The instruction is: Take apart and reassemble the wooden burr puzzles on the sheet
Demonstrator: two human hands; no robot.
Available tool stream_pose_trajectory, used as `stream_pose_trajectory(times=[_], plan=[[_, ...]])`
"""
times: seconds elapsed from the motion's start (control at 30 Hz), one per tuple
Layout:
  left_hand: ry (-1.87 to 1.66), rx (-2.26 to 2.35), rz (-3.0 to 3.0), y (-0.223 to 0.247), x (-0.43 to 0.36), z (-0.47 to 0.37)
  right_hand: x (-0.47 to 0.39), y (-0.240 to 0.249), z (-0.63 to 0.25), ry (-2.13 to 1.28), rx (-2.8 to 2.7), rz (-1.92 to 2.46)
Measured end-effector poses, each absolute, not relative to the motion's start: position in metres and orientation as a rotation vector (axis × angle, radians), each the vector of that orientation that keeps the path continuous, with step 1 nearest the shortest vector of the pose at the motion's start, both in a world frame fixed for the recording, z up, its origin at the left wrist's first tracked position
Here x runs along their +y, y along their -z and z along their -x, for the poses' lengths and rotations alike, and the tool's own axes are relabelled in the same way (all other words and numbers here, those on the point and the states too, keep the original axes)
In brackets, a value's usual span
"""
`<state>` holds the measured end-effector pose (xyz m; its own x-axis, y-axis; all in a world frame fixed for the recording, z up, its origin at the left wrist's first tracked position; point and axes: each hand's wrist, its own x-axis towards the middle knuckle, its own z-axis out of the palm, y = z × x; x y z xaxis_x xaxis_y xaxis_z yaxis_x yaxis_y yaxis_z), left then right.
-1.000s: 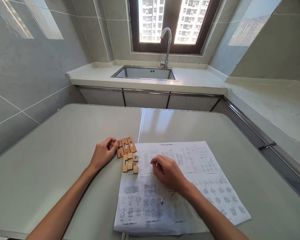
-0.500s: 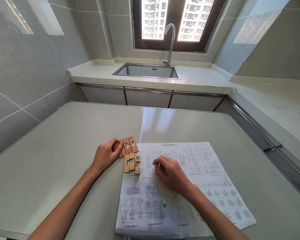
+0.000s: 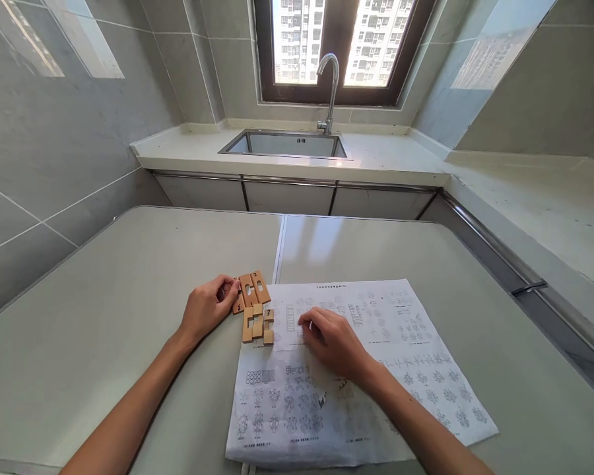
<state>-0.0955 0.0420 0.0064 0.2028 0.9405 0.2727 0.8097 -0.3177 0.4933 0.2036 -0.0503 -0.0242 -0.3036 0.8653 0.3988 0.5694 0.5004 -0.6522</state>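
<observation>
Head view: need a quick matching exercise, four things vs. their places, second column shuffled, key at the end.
Things
1. Left hand
2. Right hand
3. Faucet
4. Printed sheet

Places
A. Spread on the table
B. At the back edge of the sink
C. At the left end of the darker wooden pieces
D. Over the rows of printed figures, fingers curled

Pairs
1-C, 2-D, 3-B, 4-A
</observation>
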Motion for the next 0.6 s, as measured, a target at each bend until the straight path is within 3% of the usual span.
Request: stream_pose_trajectory(times=[0.47, 0.6], plan=[[-0.953, 1.65, -2.322, -0.007, 0.049, 0.097, -0.05, 0.026, -0.204, -0.506, -2.002, 1.185], [-0.821, 1.663, -2.228, -0.003, 0.054, 0.091, -0.049, 0.026, -0.204, -0.519, -1.984, 1.17]])
